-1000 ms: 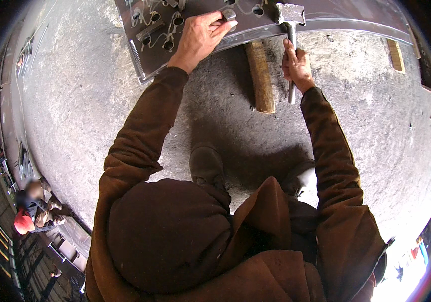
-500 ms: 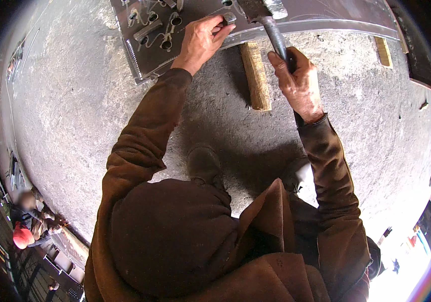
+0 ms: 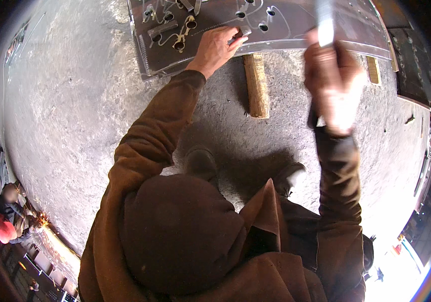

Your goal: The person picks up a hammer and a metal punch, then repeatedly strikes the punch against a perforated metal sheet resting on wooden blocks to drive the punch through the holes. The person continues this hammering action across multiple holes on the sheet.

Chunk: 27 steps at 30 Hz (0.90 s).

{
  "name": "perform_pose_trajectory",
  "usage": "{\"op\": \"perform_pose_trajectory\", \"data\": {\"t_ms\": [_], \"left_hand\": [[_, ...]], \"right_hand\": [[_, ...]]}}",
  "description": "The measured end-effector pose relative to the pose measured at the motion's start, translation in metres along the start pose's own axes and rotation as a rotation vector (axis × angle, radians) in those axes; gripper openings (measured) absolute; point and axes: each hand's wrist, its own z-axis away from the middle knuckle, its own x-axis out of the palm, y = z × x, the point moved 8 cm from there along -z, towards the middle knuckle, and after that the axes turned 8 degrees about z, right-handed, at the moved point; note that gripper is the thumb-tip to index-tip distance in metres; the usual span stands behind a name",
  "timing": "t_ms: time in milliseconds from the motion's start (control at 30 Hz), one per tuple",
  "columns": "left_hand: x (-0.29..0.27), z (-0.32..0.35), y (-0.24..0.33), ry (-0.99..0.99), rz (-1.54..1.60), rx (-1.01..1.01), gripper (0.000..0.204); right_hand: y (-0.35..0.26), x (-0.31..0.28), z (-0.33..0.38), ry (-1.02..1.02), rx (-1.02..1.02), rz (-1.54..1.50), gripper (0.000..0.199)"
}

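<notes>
A large dark steel plate (image 3: 306, 30) with round holes and wavy cut marks spans the top of the view. At its near edge, my left hand (image 3: 215, 50) pinches a small grey metal piece (image 3: 245, 31) against the plate. My right hand (image 3: 333, 83), smeared by motion, grips a hammer (image 3: 325, 22) by its shaft to the right of my left hand. The hammer's head is out of view. Several loose cut metal parts (image 3: 179, 44) lie on the plate's left part, beyond my left hand.
A wooden block (image 3: 257, 90) juts out from under the plate's near edge, and another block (image 3: 374, 70) shows farther right. Dark metal plates (image 3: 416, 63) lie at the far right. At the left rim, another person (image 3: 9, 214) works amid flying sparks (image 3: 42, 220).
My right hand has swung the hammer up and to the right, away from the small metal piece. My left hand keeps its pinch. Sparks have grown beside the other person.
</notes>
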Motion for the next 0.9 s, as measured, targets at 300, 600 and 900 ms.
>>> {"op": "perform_pose_trajectory", "data": {"t_ms": [300, 600, 900], "left_hand": [[0.001, -0.01, 0.02, 0.036, 0.06, 0.047, 0.024], [-0.009, -0.021, 0.003, 0.034, 0.242, -0.227, 0.017], [-0.007, -0.016, -0.002, -0.011, 0.204, -0.121, 0.024]], "right_hand": [[-0.033, -0.037, 0.018, -0.051, -0.566, 0.357, 0.03], [0.178, 0.061, -0.03, -0.292, 0.469, -0.039, 0.046], [0.229, 0.072, -0.013, -0.357, 0.571, -0.089, 0.049]]}}
